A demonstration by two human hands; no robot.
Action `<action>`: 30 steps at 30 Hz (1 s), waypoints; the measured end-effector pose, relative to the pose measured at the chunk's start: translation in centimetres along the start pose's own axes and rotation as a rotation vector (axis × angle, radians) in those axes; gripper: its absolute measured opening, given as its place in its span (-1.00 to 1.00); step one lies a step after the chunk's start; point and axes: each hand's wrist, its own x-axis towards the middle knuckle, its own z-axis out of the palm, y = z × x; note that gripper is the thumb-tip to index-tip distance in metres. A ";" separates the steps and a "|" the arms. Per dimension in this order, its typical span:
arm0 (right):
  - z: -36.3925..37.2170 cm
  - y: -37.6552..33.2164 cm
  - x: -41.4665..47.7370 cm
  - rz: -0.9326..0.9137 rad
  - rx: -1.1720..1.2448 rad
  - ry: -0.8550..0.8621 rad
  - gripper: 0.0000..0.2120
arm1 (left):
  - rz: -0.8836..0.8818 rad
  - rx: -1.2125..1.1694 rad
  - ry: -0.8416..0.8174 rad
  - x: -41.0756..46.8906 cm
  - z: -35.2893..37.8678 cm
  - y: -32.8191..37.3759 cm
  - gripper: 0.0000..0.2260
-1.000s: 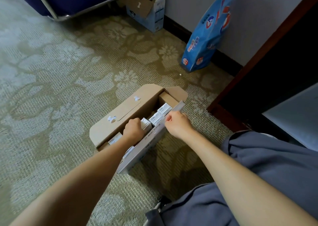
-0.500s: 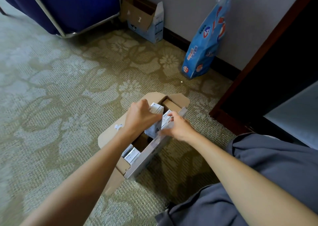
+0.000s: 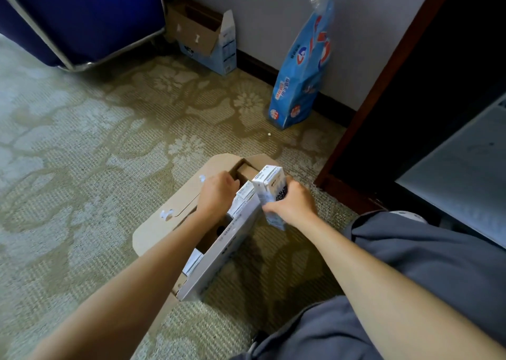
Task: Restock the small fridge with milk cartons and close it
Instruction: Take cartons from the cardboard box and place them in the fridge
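right hand (image 3: 293, 206) grips 1 milk carton (image 3: 269, 184), now outside box (image 3: 227, 247) | left hand (image 3: 216, 195) back inside, grip hidden

Olive-beige carpet (image 3: 82, 154) with a pale floral pattern; brown cardboard box (image 3: 219, 261) with a white printed outer side; white milk carton (image 3: 269, 184) with dark lettering; blue bag (image 3: 301, 66) marked in red and white; navy cloth cart (image 3: 90, 12); grey trousers (image 3: 424, 264); reddish-brown wooden frame (image 3: 383, 80).

Arms outstretched; left hand (image 3: 216, 194) dips, right hand (image 3: 297, 206) grips.
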 end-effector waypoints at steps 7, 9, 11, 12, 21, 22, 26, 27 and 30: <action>-0.3 0.3 0.8 0.047 0.027 -0.021 -0.50 | -0.068 0.249 -0.297 1.2 3.4 -4.2 -0.60; -0.4 0.2 1.1 0.048 0.013 -0.027 -0.50 | -0.081 0.247 -0.324 1.4 4.0 -4.2 -0.60; -0.3 0.2 1.3 0.054 0.008 -0.037 -0.51 | -0.101 0.234 -0.351 1.9 4.1 -4.2 -0.62; -0.2 0.2 1.3 0.058 0.011 -0.039 -0.51 | -0.102 0.233 -0.364 2.2 4.1 -4.3 -0.65; -0.3 0.4 1.1 0.036 0.003 -0.043 -0.51 | -0.297 -0.061 -0.402 2.4 5.3 -5.4 -0.54; -0.3 0.4 1.1 0.030 -0.001 -0.045 -0.51 | -0.311 -0.095 -0.376 2.4 5.3 -5.6 -0.53; -0.5 0.5 1.1 0.014 -0.002 -0.043 -0.52 | -0.220 -0.012 -0.248 2.4 5.8 -5.5 -0.63; -0.5 0.5 1.0 0.017 0.003 -0.040 -0.53 | -0.215 0.011 -0.230 2.3 6.0 -5.4 -0.67; -0.5 0.5 0.9 0.012 0.006 -0.030 -0.54 | -0.285 0.027 -0.176 2.1 6.0 -5.6 -0.77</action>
